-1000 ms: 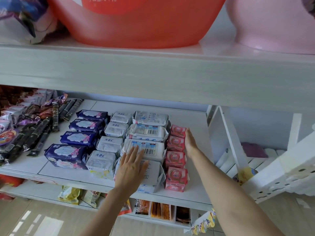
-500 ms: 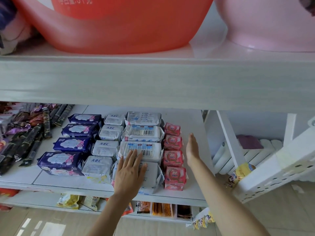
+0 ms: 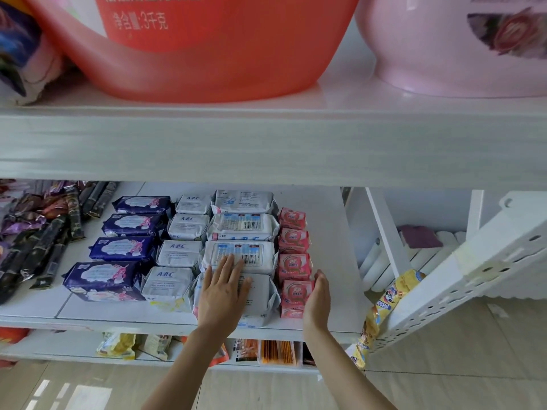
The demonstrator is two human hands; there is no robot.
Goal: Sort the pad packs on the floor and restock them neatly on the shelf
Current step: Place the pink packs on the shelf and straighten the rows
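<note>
On the white shelf (image 3: 118, 313), four columns of pad packs were laid out, four packs in each, sixteen in all. At the far left of the same board a heap of dark snack sticks (image 3: 44, 241) was piled, too tangled to be counted. Next came the four dark blue packs (image 3: 118, 247), then the four small white packs marked ABC (image 3: 177, 253), then the four larger white packs (image 3: 242, 229), and at the right end the four pink packs (image 3: 294, 261). Every pack was laid flat with its long axis running left to right, and each column ran from the front edge back toward the wall.

The left hand (image 3: 222, 294) was laid palm down on the front large white pack, its fingers straight and slightly spread, the tips reaching the barcode of the pack behind. The right hand (image 3: 318, 300) was held on edge against the right side of the front pink pack, fingers straight and together.

One red basin (image 3: 207, 54) and one pink basin (image 3: 444, 54) were stood on the shelf above. A white rack (image 3: 473, 276) was seen leaning at the right, and pale floor tiles (image 3: 444, 365) below.
</note>
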